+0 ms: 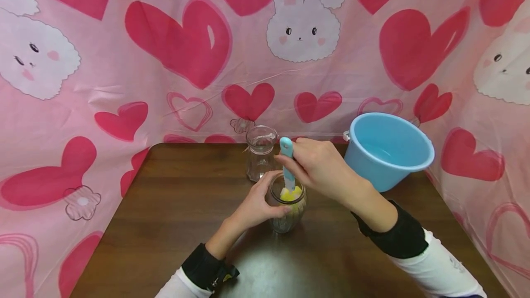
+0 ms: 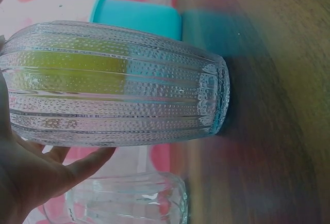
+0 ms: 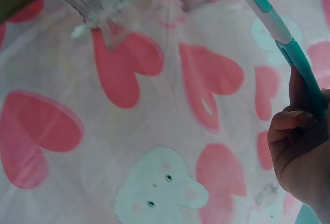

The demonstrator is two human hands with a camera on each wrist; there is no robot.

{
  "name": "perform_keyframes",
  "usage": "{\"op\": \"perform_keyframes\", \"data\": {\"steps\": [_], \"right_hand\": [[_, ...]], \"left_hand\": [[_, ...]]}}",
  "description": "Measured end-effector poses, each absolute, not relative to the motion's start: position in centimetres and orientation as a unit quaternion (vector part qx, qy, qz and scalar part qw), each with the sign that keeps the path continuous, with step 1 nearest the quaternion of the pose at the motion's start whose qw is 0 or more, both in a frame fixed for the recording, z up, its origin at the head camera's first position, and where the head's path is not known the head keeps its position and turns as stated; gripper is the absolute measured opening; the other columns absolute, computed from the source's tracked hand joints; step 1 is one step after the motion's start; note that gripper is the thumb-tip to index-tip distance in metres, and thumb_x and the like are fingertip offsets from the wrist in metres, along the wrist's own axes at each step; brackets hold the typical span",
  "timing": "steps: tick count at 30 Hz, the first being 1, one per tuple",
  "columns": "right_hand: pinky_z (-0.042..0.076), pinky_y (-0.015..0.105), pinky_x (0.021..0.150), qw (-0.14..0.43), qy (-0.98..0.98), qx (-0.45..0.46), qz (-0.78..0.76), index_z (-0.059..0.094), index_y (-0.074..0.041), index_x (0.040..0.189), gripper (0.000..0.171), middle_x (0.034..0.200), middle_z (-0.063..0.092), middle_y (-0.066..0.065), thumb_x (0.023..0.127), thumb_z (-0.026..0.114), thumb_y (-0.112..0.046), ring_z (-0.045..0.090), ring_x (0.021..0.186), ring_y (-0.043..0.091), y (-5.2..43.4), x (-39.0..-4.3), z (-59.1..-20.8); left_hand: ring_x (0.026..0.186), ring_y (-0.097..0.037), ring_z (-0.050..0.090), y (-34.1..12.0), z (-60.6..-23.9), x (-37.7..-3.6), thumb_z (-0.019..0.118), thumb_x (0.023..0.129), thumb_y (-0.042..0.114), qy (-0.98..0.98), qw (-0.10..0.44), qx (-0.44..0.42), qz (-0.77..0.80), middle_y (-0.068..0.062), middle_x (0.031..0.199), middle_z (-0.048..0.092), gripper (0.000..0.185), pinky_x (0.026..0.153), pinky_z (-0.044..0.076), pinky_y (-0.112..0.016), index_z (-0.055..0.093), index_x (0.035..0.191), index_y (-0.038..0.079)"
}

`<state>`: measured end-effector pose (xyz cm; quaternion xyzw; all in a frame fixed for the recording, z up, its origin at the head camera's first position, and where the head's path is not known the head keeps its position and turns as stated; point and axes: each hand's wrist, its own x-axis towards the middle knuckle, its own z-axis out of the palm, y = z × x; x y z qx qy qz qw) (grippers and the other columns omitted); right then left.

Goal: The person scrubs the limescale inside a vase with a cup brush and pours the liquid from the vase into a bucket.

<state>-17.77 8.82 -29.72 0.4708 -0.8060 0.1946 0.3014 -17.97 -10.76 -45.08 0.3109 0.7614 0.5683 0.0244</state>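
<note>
A ribbed glass jar (image 1: 287,210) stands on the brown table (image 1: 174,206) near its middle. My left hand (image 1: 261,203) grips the jar's side near the rim. My right hand (image 1: 316,169) holds a brush with a light blue handle (image 1: 286,151), whose yellow sponge head (image 1: 291,194) sits inside the jar's mouth. In the left wrist view the jar (image 2: 118,84) fills the frame, with the yellow sponge (image 2: 67,69) showing through the glass and my left hand (image 2: 36,172) against it. In the right wrist view my fingers (image 3: 299,146) curl round the blue handle (image 3: 281,38).
A second, empty glass jar (image 1: 261,151) stands just behind the first. A light blue plastic bucket (image 1: 387,148) sits at the back right of the table. A pink cloth with hearts and rabbits (image 1: 186,45) hangs behind and at both sides.
</note>
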Motion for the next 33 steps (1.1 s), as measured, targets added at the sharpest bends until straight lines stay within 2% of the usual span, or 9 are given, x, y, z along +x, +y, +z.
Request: {"op": "perform_keyframes", "data": {"steps": [3,6,11,14,16,19,25,30,33], "right_hand": [[0.04,0.023,0.05,0.27,-0.821,0.463,0.197,0.052,-0.011,0.076,0.031,0.064,0.046,-0.001,0.097,0.074,-0.021,0.043,0.055,0.01,8.7,-17.8,-30.8],[0.04,0.022,0.052,0.23,-0.835,0.456,0.203,0.05,-0.013,0.073,0.033,0.063,0.044,-0.003,0.089,0.079,-0.012,0.041,0.056,0.007,8.7,-18.0,-31.8],[0.042,0.023,0.053,0.204,-0.84,0.432,0.259,0.056,-0.013,0.075,0.027,0.063,0.045,-0.006,0.095,0.074,-0.012,0.043,0.056,0.004,9.0,-18.1,-31.4],[0.044,0.024,0.054,0.208,-0.827,0.423,0.306,0.061,-0.012,0.079,0.025,0.065,0.048,-0.006,0.101,0.068,-0.019,0.046,0.058,0.004,9.2,-17.9,-30.5],[0.044,0.024,0.054,0.209,-0.821,0.425,0.32,0.061,-0.012,0.08,0.03,0.066,0.049,-0.006,0.106,0.062,-0.027,0.047,0.059,0.004,9.1,-17.6,-30.3],[0.042,0.023,0.053,0.197,-0.817,0.432,0.326,0.059,-0.012,0.077,0.031,0.065,0.047,-0.006,0.106,0.062,-0.024,0.044,0.058,0.004,8.8,-17.4,-30.9],[0.041,0.022,0.051,0.178,-0.828,0.411,0.338,0.061,-0.011,0.078,0.021,0.063,0.046,-0.008,0.096,0.069,-0.005,0.043,0.056,0.002,8.3,-17.6,-31.9],[0.039,0.025,0.047,0.2,-0.825,0.372,0.374,0.066,-0.01,0.086,0.013,0.06,0.046,-0.01,0.098,0.067,-0.006,0.042,0.051,0.004,8.5,-17.7,-30.7],[0.039,0.026,0.047,0.189,-0.833,0.347,0.387,0.067,-0.011,0.087,0.014,0.059,0.047,-0.01,0.101,0.064,-0.009,0.043,0.051,0.004,8.5,-17.7,-30.6]], "left_hand": [[0.141,-0.02,0.046,-10.8,-45.1,-17.9,0.084,0.083,0.044,0.762,0.026,0.31,0.568,0.002,0.15,0.05,0.083,0.115,0.039,-0.056,0.045,0.153,0.025],[0.142,-0.02,0.044,-10.8,-45.1,-18.0,0.083,0.082,0.047,0.763,0.028,0.309,0.567,0.003,0.154,0.047,0.087,0.115,0.038,-0.056,0.04,0.157,0.029],[0.139,-0.021,0.048,-10.7,-45.2,-17.9,0.085,0.082,0.039,0.762,0.029,0.307,0.57,0.0,0.148,0.052,0.082,0.114,0.04,-0.056,0.045,0.152,0.022],[0.136,-0.02,0.05,-10.7,-45.1,-17.9,0.086,0.081,0.032,0.76,0.028,0.305,0.573,-0.001,0.143,0.055,0.078,0.113,0.041,-0.055,0.048,0.149,0.019],[0.134,-0.019,0.052,-10.7,-45.1,-17.9,0.086,0.081,0.03,0.76,0.026,0.305,0.573,0.0,0.141,0.056,0.078,0.112,0.042,-0.055,0.049,0.148,0.019],[0.132,-0.019,0.052,-10.7,-45.0,-17.9,0.086,0.082,0.032,0.761,0.026,0.303,0.572,0.0,0.141,0.055,0.078,0.11,0.044,-0.054,0.048,0.149,0.02],[0.133,-0.02,0.051,-10.8,-45.1,-17.9,0.086,0.083,0.038,0.762,0.028,0.303,0.572,-0.001,0.144,0.054,0.08,0.111,0.043,-0.052,0.047,0.15,0.02],[0.134,-0.025,0.052,-10.6,-45.1,-17.9,0.087,0.08,0.034,0.762,0.023,0.3,0.573,-0.002,0.141,0.056,0.079,0.111,0.043,-0.055,0.049,0.148,0.018],[0.134,-0.028,0.053,-10.6,-45.1,-17.9,0.087,0.079,0.031,0.761,0.022,0.298,0.576,-0.002,0.14,0.057,0.079,0.11,0.043,-0.056,0.05,0.147,0.017]]}}
